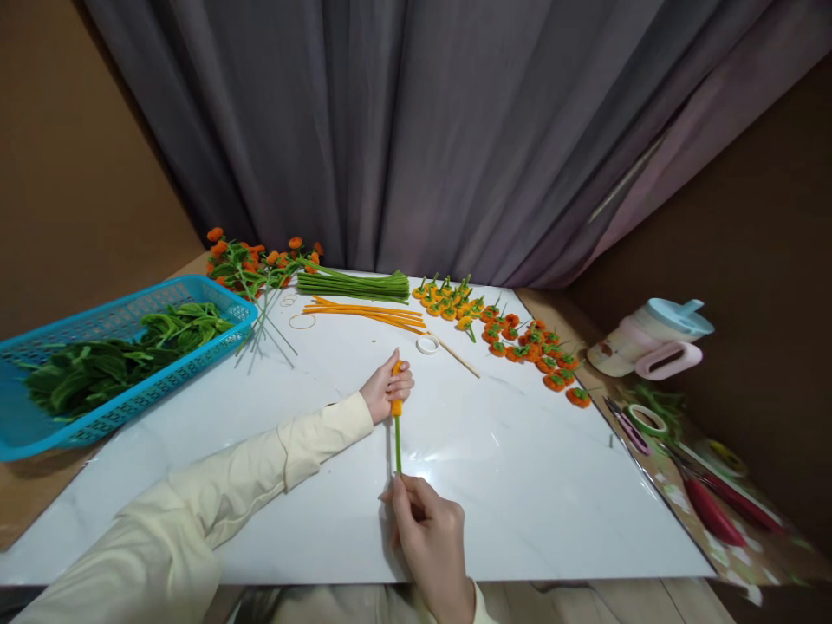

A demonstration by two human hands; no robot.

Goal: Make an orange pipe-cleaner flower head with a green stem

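Observation:
My left hand (385, 388) is closed around a yellow-orange fuzzy roll (396, 407), which looks like coiled pipe cleaner. A green pipe cleaner stem (399, 446) runs from the roll's lower end toward me. Its near end is pinched between the thumb and fingers of my right hand (429, 524). Both hands are over the middle of the white tabletop (520, 485). Beyond them lie loose orange pipe cleaners (364, 310), a bundle of green pipe cleaners (354, 284), a white ring (427, 344) and a thin wooden stick (460, 357).
On the left stands a blue basket (130, 399) of green fuzzy leaves (97, 373). Finished-looking orange flowers (260, 260) are piled at the back left. Yellow and orange flower heads (520, 338) line the right, beside a lidded cup (650, 338), scissors (629, 426) and red-handled pliers (711, 511).

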